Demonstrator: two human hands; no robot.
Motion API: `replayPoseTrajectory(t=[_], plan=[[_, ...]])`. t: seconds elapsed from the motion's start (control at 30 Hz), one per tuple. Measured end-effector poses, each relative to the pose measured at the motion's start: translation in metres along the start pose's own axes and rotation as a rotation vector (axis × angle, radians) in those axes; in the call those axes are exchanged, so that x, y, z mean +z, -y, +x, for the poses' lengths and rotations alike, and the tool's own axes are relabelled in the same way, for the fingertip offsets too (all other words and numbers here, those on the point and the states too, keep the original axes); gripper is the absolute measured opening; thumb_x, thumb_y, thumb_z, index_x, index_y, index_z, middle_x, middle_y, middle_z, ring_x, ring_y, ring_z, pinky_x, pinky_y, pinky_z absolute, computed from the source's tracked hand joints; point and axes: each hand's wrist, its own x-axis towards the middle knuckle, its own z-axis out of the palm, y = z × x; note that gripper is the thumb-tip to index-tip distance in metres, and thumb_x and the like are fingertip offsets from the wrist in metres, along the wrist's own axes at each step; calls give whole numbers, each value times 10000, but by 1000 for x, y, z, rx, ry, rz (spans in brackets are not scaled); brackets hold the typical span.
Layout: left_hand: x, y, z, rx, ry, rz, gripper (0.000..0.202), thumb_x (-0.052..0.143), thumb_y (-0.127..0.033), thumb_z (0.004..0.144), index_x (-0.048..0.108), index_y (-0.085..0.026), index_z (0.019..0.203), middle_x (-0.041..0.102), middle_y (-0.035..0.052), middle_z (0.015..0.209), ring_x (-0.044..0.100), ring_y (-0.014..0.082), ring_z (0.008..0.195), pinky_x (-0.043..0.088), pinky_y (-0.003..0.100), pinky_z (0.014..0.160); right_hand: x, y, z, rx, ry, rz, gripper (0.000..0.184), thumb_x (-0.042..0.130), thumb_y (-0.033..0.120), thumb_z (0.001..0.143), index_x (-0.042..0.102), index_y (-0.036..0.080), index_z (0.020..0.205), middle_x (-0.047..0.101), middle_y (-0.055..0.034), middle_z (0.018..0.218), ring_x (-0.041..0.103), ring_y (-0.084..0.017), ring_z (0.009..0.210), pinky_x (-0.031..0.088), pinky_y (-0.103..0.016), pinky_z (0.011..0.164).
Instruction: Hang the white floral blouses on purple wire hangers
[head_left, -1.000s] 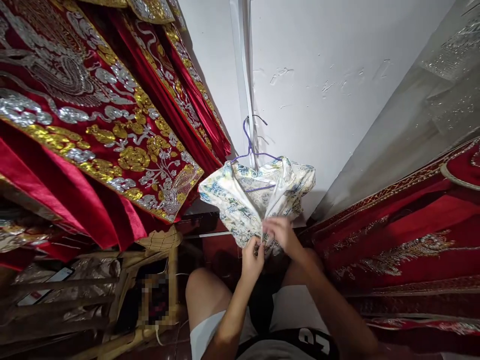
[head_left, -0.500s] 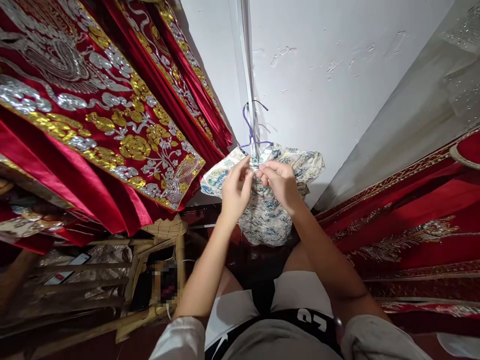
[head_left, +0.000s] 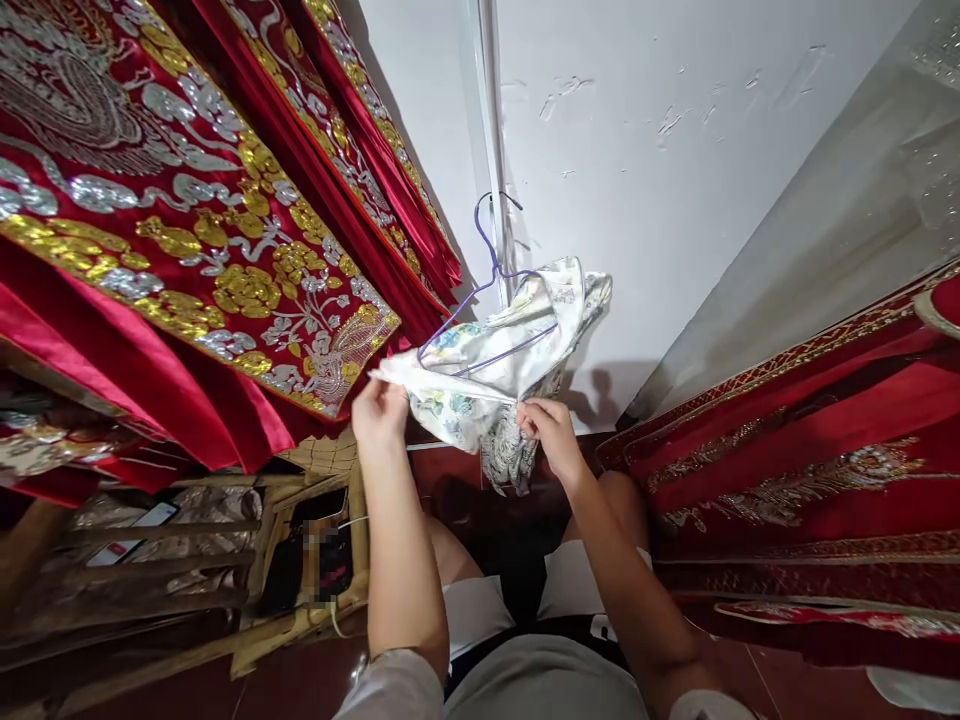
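A white garment with a blue floral print [head_left: 450, 415] hangs partly off a purple wire hanger [head_left: 484, 283], whose hook is caught on a pale vertical strip on the wall. Its left side is pulled off the hanger's end. My left hand [head_left: 381, 410] is closed on the garment's edge at that side. With pinched fingers, my right hand [head_left: 550, 430] grips the neckline near the middle front. The garment's right side still lies over the hanger, and its crumpled lower part dangles between my hands.
Red cloth with gold and silver embroidery [head_left: 247, 290] hangs on the left, and beaded red cloth [head_left: 810, 480] on the right. A bamboo bench [head_left: 300, 635] with phones stands at lower left. A white wall [head_left: 615, 180] rises ahead.
My hands have moved apart, the left one outward to the left and both nearer to me. The garment's left side has come off the hanger, and its neck opening is stretched wide.
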Motion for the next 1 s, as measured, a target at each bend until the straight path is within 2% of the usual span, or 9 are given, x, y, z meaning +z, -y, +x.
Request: replayPoseTrajectory(t=[0.17,0.3,0.4,0.5,0.6,0.7,0.77,0.83,1.0], plan=[[-1,63,-48,-332,-145,-118,149,504,-73,935,585,-148,835,589,-6,653,593,97,577,531,204,659,-7,-21,-21,76,-44,87,334,623,425,778,550,201,542,398,47,461,327,-96,463,222,-262,480],[17,73,-81,-356,-49,-164,131,617,-121,891,590,-153,766,618,8,744,618,87,663,531,204,742,-33,-37,-26,170,59,-157,418,645,442,806,495,208,493,377,50,435,329,-98,444,240,-267,474],[36,54,-102,-173,277,-96,143,708,-276,865,632,-171,804,625,16,845,609,120,763,510,221,755,-45,-34,-17,105,64,-301,426,650,550,868,600,200,630,571,-2,593,524,-159,608,401,-283,584],[56,31,-122,105,596,181,232,690,-408,905,653,-192,830,625,34,901,603,176,849,507,287,818,-35,-21,-4,36,120,-155,541,502,720,928,687,213,881,701,-63,943,632,-224,973,498,-345,837],[67,12,-132,309,761,429,235,601,-414,978,694,-203,932,665,79,1019,625,237,1044,486,368,980,-17,-1,6,117,334,65,805,250,859,914,698,200,1031,712,-95,1003,660,-238,1042,525,-392,863],[61,3,-122,371,878,572,393,622,-440,969,625,-247,1311,609,120,1363,510,289,1353,369,439,1163,-11,27,14,241,565,94,780,469,901,799,699,199,1049,721,-77,892,695,-242,930,563,-383,823],[49,4,-109,263,1019,603,610,632,-499,951,475,-265,1493,547,125,1476,468,305,1409,337,451,1192,-17,51,21,275,780,-107,591,783,699,706,715,188,994,722,-52,843,689,-229,870,562,-354,812],[32,9,-98,58,1200,591,591,583,-577,955,556,-219,1424,647,122,1343,579,311,1265,427,433,1104,-25,77,30,238,941,-360,373,881,430,669,725,170,886,710,-26,789,665,-205,797,539,-311,744],[-8,19,-94,-290,1400,713,510,624,-623,900,706,-119,908,697,50,847,625,215,795,495,301,739,-39,119,53,1,758,-583,154,726,215,659,585,185,604,539,38,572,520,-136,587,379,-246,532]])
